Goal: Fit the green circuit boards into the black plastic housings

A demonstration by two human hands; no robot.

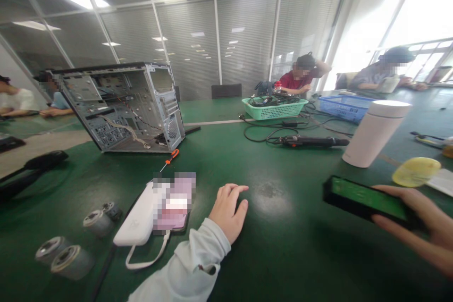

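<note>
My left hand rests on the green table, fingers apart, holding nothing. At the right, my right hand grips a black rectangular device with a green face, thumb on the near side and fingers on the far side, tilted above the table. Just left of my left hand lie a white power bank with a short white cable and a phone, partly pixelated. An orange-handled tool lies beyond them.
An open computer case stands at the left; metal cylinders sit nearer. Toward the right are a green basket, blue basket, black electric screwdriver, white bottle and yellow object. People sit beyond.
</note>
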